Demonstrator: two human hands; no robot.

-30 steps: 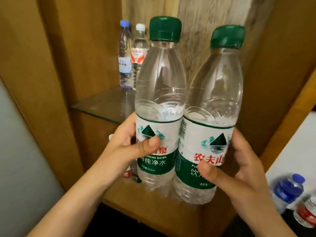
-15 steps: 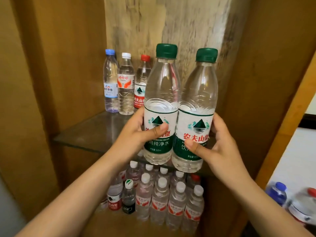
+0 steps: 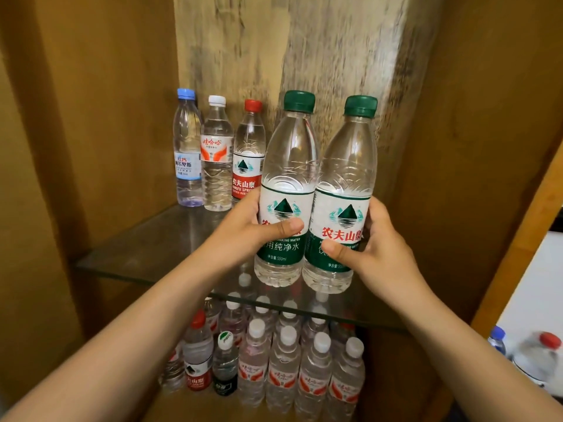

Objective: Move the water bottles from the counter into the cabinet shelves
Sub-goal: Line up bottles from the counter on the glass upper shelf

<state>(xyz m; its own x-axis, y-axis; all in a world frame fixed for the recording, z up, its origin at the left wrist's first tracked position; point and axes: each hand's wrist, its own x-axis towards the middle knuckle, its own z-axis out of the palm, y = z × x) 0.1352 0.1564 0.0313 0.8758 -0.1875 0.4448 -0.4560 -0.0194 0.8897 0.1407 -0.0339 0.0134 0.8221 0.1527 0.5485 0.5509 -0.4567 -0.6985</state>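
Two clear green-capped water bottles stand upright side by side over the glass shelf point(image 3: 146, 248) inside the wooden cabinet. My left hand point(image 3: 253, 229) grips the left green-capped bottle point(image 3: 289, 166) at its label. My right hand point(image 3: 374, 251) grips the right green-capped bottle point(image 3: 350, 169) the same way. Their bases hover at or just above the glass; contact is unclear. At the shelf's back left stand a blue-capped bottle point(image 3: 186, 147), a white-capped bottle point(image 3: 217, 156) and a red-capped bottle point(image 3: 248, 153).
Several bottles point(image 3: 286, 360) crowd the lower shelf under the glass. The cabinet's wooden side walls point(image 3: 100, 117) close in left and right. On the white counter point(image 3: 536, 287) at the right lie a blue-capped bottle point(image 3: 497, 339) and a red-capped bottle point(image 3: 539, 357).
Both hands have carried the two green-capped bottles forward and down into the cabinet, over the glass shelf. The view has tilted down, showing the lower shelf.
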